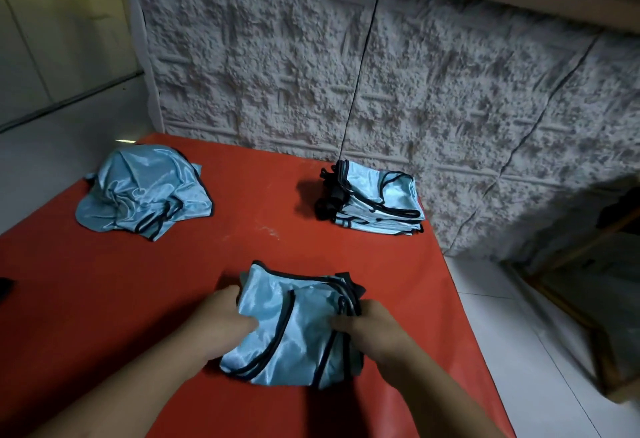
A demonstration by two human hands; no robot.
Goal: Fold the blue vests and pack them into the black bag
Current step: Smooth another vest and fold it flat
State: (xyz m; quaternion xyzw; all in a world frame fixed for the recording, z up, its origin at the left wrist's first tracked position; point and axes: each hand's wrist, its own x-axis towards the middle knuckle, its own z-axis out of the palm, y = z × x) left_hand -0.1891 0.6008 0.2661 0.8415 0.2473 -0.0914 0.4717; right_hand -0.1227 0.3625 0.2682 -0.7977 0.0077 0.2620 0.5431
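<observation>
Both hands work on the folded vest [294, 326] lying on the red table cover [104, 299] nearest the camera. The left hand [221, 323] grips the vest's left edge, thumb laid on top and fingers tucked beneath; the right hand [367, 326] pinches the bunched straps at its right edge. Holding both sides likely keeps the slippery layers from sliding apart while the fold is set or the bundle is lifted.

This vest is glossy pale blue satin with dark piping, folded to a rough rectangle and creased.

Farther off on the right, a neat stack of folded vests [381, 202] sits by the wall, touching a crumpled black item [329, 198], probably the bag. Far left lies an unfolded heap of vests [142, 188], so folding seems partway through and packing not begun.
</observation>
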